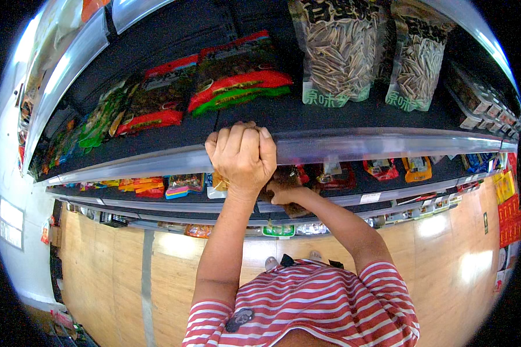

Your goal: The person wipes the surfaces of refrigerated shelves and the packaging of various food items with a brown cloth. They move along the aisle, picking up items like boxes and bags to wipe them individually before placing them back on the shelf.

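My left hand [243, 158] is closed over the front edge of the upper shelf [351, 145], its fingers curled onto the clear plastic strip. Lower and to the right, my right hand [284, 193] reaches in at the front of the shelf below. Its fingers are curled around a dark brown item [298, 211], which juts past that shelf's edge; blur and shadow hide what it is. Behind my left hand, red and green snack bags [241, 89] lie on the upper shelf. A bag of sunflower seeds [341, 60] stands to the right of them.
Another seed bag [417, 65] and clear plastic boxes [482, 102] stand further right. Colourful packets [143, 185] and an orange packet [418, 169] sit on the lower shelf. Red cartons [510, 217] are stacked at the far right. Wood-look floor [186, 264] lies below.
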